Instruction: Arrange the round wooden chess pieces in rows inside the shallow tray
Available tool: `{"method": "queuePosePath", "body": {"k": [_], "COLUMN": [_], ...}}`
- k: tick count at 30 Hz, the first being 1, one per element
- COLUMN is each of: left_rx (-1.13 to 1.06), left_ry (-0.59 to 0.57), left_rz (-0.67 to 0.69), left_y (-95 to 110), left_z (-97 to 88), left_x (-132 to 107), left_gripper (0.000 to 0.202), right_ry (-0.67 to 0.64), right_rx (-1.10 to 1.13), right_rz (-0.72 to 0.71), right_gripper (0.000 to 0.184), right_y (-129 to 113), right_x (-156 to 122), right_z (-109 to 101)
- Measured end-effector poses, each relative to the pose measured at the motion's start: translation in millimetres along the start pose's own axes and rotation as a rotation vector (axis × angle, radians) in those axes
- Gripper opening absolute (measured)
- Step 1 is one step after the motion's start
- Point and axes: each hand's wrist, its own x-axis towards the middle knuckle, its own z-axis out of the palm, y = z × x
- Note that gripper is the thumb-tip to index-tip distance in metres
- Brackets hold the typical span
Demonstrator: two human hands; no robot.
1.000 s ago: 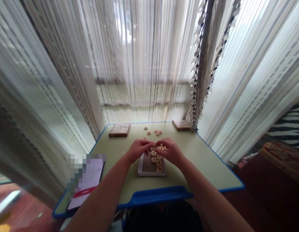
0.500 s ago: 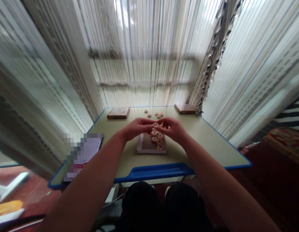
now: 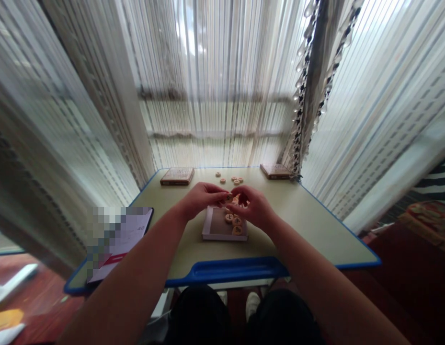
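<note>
My left hand (image 3: 205, 197) pinches a round wooden Chinese chess piece (image 3: 228, 196) between thumb and fingers, over the far part of a shallow white box (image 3: 217, 230). Close beside it on the right, my right hand (image 3: 251, 203) is curved, with thumb and forefinger apart around the area of the pieces. Several chess pieces (image 3: 237, 221) with dark characters lie in rows along the right side of the box. The far pieces are partly hidden by my fingers. The left part of the box shows its brown bottom.
Several loose chess pieces (image 3: 222, 180) lie at the far middle of the table (image 3: 308, 230). Flat brown boxes stand at the back left (image 3: 177, 176) and back right (image 3: 275, 171). A tablet (image 3: 131, 230), partly blurred out, lies at the left edge. A blue tray groove (image 3: 236, 269) runs along the front.
The view has tilted up slightly, so the table sits lower. My left hand still holds the piece, now turned on its side, and my right thumb and forefinger have spread apart.
</note>
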Motion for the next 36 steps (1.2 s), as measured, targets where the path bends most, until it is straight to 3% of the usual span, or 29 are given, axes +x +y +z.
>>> {"method": "queuePosePath", "body": {"k": [6,11,19,22,31,36], "left_rx": [0.036,0.137,0.163,0.155,0.145,0.306], "left_ry": [0.005,0.058,0.060,0.076,0.003,0.145], "left_rz": [0.011,0.025,-0.004,0.005,-0.025,0.058], "left_y": [4.3,7.9,4.8,6.0,9.1,7.3], "left_z": [-1.8,-1.1,1.4,3.2,4.5,-0.1], "left_x": [-1.5,-4.1,-3.6,-3.4,-5.2,-3.2], "left_gripper": [0.033,0.039,0.035,0.034,0.039,0.037], "right_ry": [0.013,0.050,0.031,0.012,-0.001,-0.087], "right_rx": [-0.016,-0.054,-0.100,-0.114,-0.141,-0.182], "right_rz": [-0.035,0.021,-0.029,-0.040,-0.034,0.015], "right_gripper": [0.020,0.023,0.030,0.022,0.017,0.017], "right_y": [-0.7,2.7,-4.3,-4.4,-2.6,0.1], "right_x": [0.9,0.9,-0.2,-0.4,1.0,2.4], "right_z": [0.2,-0.3,-6.7,-7.6,-3.2,-4.0]}}
